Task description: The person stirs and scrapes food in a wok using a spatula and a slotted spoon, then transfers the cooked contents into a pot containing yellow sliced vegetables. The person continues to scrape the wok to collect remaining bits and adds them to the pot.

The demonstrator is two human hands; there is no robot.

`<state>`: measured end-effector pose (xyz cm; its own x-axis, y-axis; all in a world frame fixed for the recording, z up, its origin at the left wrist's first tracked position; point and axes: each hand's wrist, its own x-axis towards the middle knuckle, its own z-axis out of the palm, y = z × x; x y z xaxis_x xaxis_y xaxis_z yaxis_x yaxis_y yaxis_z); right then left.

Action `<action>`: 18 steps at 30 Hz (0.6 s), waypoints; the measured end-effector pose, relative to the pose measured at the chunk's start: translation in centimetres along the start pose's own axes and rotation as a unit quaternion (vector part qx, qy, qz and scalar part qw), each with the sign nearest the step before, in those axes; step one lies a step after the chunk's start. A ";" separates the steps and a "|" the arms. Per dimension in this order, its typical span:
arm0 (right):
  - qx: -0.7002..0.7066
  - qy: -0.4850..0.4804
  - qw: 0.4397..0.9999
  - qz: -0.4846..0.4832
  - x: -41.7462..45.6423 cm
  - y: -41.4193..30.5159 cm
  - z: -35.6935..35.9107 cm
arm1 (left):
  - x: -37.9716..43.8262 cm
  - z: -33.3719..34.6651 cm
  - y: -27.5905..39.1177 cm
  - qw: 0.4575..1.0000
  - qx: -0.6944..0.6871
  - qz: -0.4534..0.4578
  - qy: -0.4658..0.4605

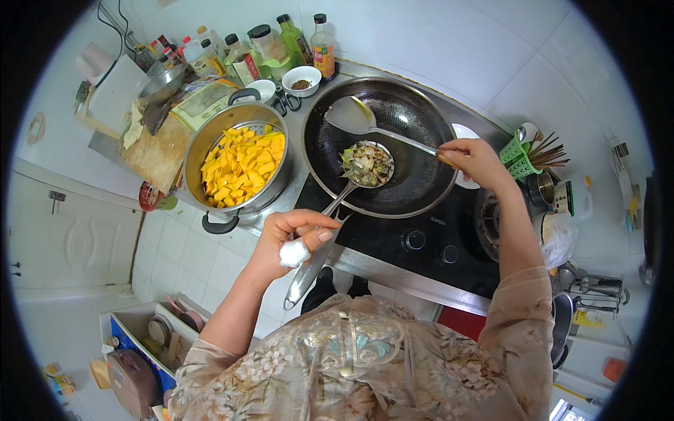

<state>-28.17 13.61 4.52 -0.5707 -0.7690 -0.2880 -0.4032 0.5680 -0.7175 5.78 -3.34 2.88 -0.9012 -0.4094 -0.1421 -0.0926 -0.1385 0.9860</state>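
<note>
My left hand (299, 237) grips the handle of a metal skimmer (389, 176) and has a white wad at the fingers. The skimmer's bowl holds cooked scallion and other bits (366, 164) over the dark wok (416, 184). Beneath that hand lies the wok's long metal handle (310, 271). My right hand (471, 160) is closed around the handle of a metal wok spatula (352, 116), whose blade is over the wok's upper left part. Left of the wok, a two-handled steel pot (280, 181) holds cut yellow-orange pieces (243, 166), perhaps pumpkin.
Behind the pot are white bowls (310, 75), black-handled scissors (287, 102) and several bottles (322, 47). A wooden cutting board (160, 152) lies at left. Right of the wok are a white plate (466, 134), a green chopstick basket (518, 158) and another burner (487, 218).
</note>
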 end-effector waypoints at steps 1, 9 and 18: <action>-0.029 0.015 0.999 0.007 -0.9 -0.3 -0.3 | 0.2 0.0 -0.1 1.000 -0.005 -0.001 0.000; -0.264 0.186 0.943 -0.075 -7.3 -0.1 -1.3 | 0.7 0.4 -0.6 1.000 0.011 0.018 0.014; -0.376 0.330 0.844 -0.193 -10.0 -0.4 0.1 | 0.9 0.4 -0.7 1.000 0.010 0.004 0.009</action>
<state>-22.20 21.09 7.58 -0.4668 -0.7498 0.4689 -0.8488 0.5288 0.0007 4.90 -3.24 2.07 -0.8941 -0.4268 -0.1357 -0.0941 -0.1173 0.9886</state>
